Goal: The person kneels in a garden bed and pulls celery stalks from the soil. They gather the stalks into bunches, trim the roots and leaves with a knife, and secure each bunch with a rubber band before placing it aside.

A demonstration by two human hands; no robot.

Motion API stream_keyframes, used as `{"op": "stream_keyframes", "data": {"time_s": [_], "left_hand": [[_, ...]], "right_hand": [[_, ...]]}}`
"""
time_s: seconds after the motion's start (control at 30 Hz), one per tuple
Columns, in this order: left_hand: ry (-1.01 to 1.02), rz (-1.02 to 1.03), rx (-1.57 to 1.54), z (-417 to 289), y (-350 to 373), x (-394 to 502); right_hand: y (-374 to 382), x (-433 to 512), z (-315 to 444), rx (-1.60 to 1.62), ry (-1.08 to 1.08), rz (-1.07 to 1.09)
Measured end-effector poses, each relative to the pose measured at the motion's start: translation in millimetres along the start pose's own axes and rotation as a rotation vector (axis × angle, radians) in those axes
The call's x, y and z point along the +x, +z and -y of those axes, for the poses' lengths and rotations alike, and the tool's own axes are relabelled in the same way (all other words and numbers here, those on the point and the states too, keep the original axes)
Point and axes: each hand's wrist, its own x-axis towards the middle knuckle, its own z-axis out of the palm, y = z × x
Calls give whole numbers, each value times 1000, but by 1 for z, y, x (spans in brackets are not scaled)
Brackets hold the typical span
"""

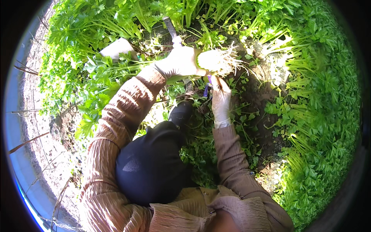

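In a pale glove, my left hand (pixel 181 61) is closed around an uprooted celery plant (pixel 213 60) just behind its base. The plant lies sideways, its stringy roots (pixel 232 62) pointing right and its leaves (pixel 113 69) trailing left. Just below the root end, my gloved right hand (pixel 221 94) pinches a purple strip (pixel 209 84) between thumb and fingers. How far the strip goes around the stalks is hidden. A dark tool handle (pixel 170 27) sticks up beyond my left hand; whether that hand also grips it I cannot tell.
Celery plants stand densely at the top (pixel 139 17) and right (pixel 318 101). A pale, smooth object (pixel 120 49) shows among leaves. My dark boot (pixel 181 113) and bent knee (pixel 147 162) occupy the middle. Dry twigs (pixel 29 142) stick up by the sheeting (pixel 17 101) on the left.
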Motion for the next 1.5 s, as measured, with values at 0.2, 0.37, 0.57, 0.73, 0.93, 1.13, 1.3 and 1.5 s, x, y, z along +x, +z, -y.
{"op": "stream_keyframes", "data": {"time_s": [0.2,0.37,0.57,0.73,0.93,1.13,1.3,1.5], "left_hand": [[-1,116,-150,7,-1,6],[8,36,-90,3,2,-2],[-22,103,-108,-19,-18,-9],[10,61,-89,-20,-17,-8],[51,11,-206,9,12,-4],[-135,221,-44,-22,-32,-4],[-95,165,-10,-8,-15,1],[9,68,-107,0,-5,-1]], "right_hand": [[5,37,-2,-383,-152,13],[-20,43,-14,-308,-146,197],[-63,87,-29,2,359,402],[51,196,57,-151,229,954],[83,58,151,-675,-466,901],[6,-90,110,-514,-50,241],[-52,-81,27,-351,228,234],[-33,98,-34,-121,434,663]]}}
